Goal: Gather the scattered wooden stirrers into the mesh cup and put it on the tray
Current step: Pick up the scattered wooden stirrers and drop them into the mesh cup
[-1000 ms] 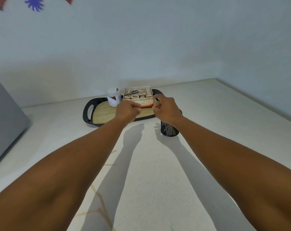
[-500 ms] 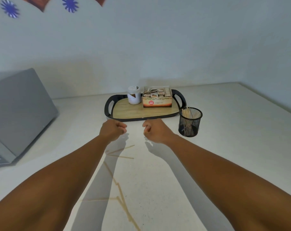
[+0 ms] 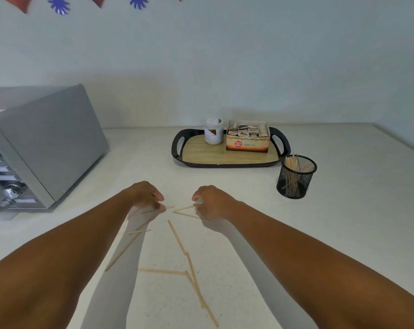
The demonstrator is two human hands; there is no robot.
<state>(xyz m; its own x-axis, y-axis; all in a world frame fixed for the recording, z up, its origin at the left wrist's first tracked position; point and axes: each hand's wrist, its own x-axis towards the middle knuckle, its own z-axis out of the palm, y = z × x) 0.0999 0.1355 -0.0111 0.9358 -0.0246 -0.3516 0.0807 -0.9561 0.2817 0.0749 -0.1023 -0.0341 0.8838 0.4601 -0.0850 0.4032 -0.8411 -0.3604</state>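
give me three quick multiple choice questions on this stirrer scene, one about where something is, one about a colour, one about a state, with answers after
1. Where does the mesh cup stand?
A. on the tray
B. on the counter beside the tray's right end
C. on top of the grey appliance

2. What colour is the mesh cup?
A. black
B. white
C. red

3. What is the state of the stirrers?
A. all are in the cup
B. all lie on the counter
C. some stand in the cup, others lie loose on the counter

Answers:
1. B, the cup sits on the counter just off the tray, not on it.
2. A, its wire mesh is black.
3. C, a few sticks poke up from the cup, while loose stirrers lie scattered near the left hand and the right hand.
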